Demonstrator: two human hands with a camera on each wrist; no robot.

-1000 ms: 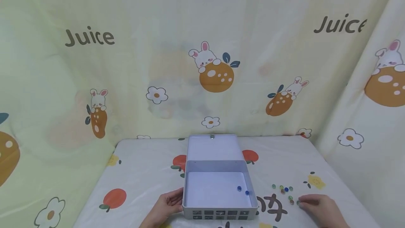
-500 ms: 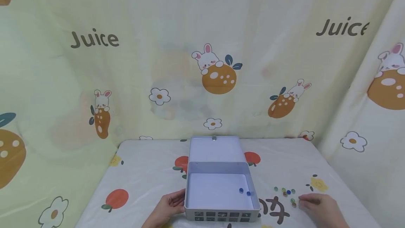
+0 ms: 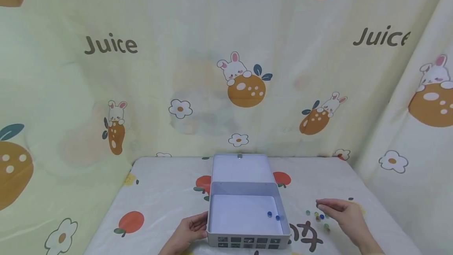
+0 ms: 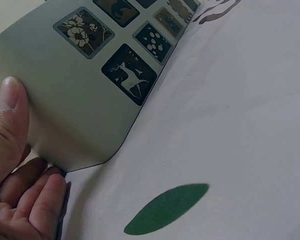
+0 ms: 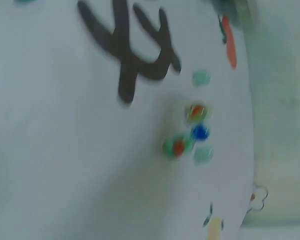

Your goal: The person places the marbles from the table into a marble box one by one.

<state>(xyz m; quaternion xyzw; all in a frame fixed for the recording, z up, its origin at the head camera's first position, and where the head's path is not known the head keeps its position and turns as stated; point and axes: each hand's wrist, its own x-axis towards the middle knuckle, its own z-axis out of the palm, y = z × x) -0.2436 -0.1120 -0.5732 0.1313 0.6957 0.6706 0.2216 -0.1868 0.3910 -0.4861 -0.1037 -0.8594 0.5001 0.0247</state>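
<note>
A pale box (image 3: 247, 235) with its lid (image 3: 240, 168) folded back stands on the table, small dark pictures on its front. Two blue marbles (image 3: 269, 214) lie inside it, toward the right wall. My left hand (image 3: 189, 231) holds the box by its front left corner; the left wrist view has the thumb against the wall and curled fingers at the bottom edge. To the right, my right hand (image 3: 343, 213) is raised just over the loose marbles (image 3: 321, 216), thumb and index finger pinching a small dark marble, mostly hidden. The right wrist view is blurred and shows no fingers.
Several green, blue and brownish marbles (image 5: 200, 132) lie close together on the printed tablecloth (image 3: 162, 200), right of the box. A patterned curtain (image 3: 198, 70) hangs behind the table and along both sides.
My right hand took a greenish marble from the tablecloth, then rose and moved left and away from me over the group. The left hand keeps its place at the box.
</note>
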